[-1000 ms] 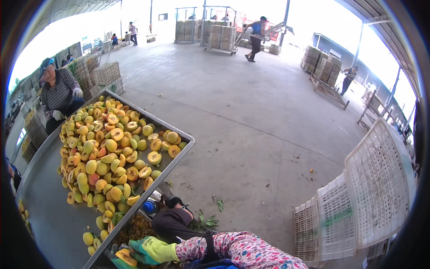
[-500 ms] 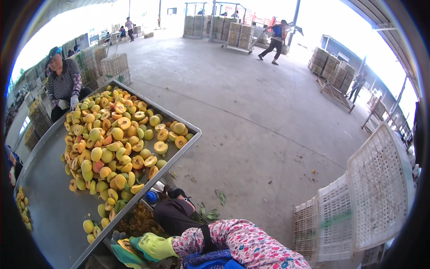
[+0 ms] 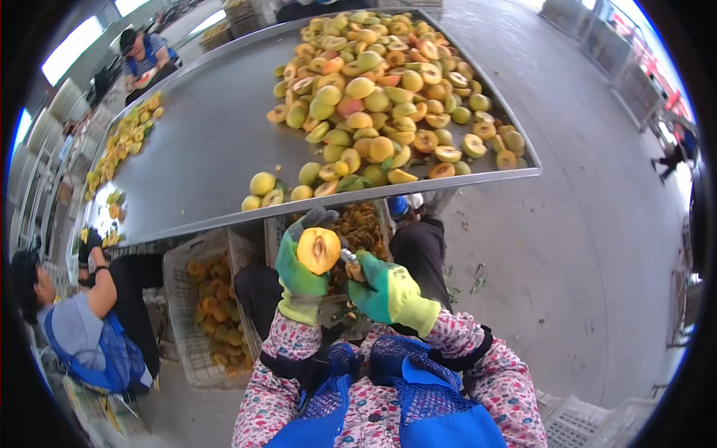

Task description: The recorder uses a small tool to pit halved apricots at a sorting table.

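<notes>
My left hand, in a green glove, is closed round a halved peach. The cut face is turned up, with the brown stone or its hollow in the middle. My right hand, gloved alike, grips a small tool with a wooden handle and a metal tip. Its tip is beside the peach half's right edge; whether they touch I cannot tell. Both hands are just below the near edge of a metal table. A heap of halved peaches covers the table's right part.
Under the table edge, a crate contains brown scraps, partly hidden by my hands. A white crate of orange peach halves stands left of my legs. Co-workers sit at left and far left. Pale crates are at lower right.
My view has swung left and down, so the table lies ahead. Both hands now show, raised near the table edge, with the peach half and the tool in plain sight.
</notes>
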`<state>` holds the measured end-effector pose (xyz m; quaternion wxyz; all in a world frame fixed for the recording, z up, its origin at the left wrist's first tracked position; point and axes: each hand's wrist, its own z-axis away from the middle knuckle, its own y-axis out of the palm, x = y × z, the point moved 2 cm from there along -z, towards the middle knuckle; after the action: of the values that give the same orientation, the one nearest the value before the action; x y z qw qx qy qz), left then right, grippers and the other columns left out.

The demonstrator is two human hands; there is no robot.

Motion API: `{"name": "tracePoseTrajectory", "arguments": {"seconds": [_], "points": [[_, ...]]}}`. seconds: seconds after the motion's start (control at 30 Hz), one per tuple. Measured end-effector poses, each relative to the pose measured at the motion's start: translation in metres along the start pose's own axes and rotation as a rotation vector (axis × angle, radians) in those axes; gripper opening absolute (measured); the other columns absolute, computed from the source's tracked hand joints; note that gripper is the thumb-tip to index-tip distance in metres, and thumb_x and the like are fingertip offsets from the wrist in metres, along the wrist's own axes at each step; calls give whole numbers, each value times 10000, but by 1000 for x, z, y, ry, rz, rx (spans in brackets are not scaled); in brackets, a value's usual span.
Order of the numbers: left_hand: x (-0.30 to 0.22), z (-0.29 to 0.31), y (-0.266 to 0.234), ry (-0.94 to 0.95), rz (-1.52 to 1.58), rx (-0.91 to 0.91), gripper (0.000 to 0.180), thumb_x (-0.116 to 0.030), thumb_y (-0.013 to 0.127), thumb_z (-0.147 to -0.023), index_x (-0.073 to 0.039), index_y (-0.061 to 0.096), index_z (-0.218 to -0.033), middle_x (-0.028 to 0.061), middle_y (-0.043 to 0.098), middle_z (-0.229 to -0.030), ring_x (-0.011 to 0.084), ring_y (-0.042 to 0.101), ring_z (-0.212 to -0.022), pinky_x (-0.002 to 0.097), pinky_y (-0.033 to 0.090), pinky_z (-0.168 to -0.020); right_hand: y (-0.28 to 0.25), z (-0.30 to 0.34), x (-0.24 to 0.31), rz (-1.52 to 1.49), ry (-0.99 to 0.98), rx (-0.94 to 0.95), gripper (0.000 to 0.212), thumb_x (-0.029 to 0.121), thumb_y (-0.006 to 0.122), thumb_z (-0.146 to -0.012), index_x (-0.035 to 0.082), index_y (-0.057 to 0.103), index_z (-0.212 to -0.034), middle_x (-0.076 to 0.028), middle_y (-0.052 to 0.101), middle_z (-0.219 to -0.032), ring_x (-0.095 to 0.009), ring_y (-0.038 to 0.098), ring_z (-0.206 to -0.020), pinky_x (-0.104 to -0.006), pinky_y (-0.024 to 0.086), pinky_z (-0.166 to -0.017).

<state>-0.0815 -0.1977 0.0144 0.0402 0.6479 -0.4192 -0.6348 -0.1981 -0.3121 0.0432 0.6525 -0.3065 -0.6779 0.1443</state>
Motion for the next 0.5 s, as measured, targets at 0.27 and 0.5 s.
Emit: {"name": "tracePoseTrajectory", "arguments": {"seconds": [0.27, 0.5], "points": [[-2, 18, -2, -42, 25, -67, 569, -409, 389, -973, 67, 479, -1272, 168, 598, -1167, 240, 603, -990, 353, 497, -886, 10, -18, 16, 257, 9, 108, 242, 198, 601, -841, 55, 515, -1018, -204, 656, -909, -369, 648, -790, -458, 502, -667], [-3, 23, 16, 168, -567, -100, 404, -306, 372, -1021, 14, 545, -1198, 103, 609, -1112, 168, 578, -977, 305, 471, -885, 17, -16, 16, 127, 106, 72, 267, 180, 624, -817, 44, 508, -1016, -201, 654, -923, -382, 641, -808, -463, 497, -691]]}}
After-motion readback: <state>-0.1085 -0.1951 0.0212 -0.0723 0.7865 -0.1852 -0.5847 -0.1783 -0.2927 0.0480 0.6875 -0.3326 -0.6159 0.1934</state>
